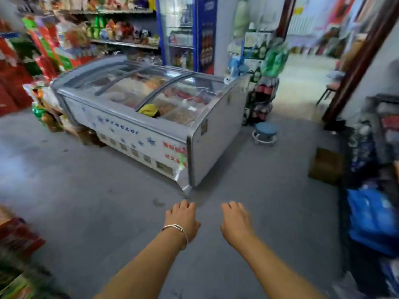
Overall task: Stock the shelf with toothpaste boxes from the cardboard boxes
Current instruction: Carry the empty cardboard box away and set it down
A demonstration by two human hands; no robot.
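While both hands hang empty over bare floor, left hand (183, 221) and right hand (235, 223) with fingers loosely curled, one brown cardboard box (326, 166) sits by the right-side shelving. Toothpaste boxes: none visible. Judged light, stiff-cornered, crushable; grip carton by opposite lower edges.

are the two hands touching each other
Apart. The head view shows bare grey floor between the left hand and the right hand, both empty.
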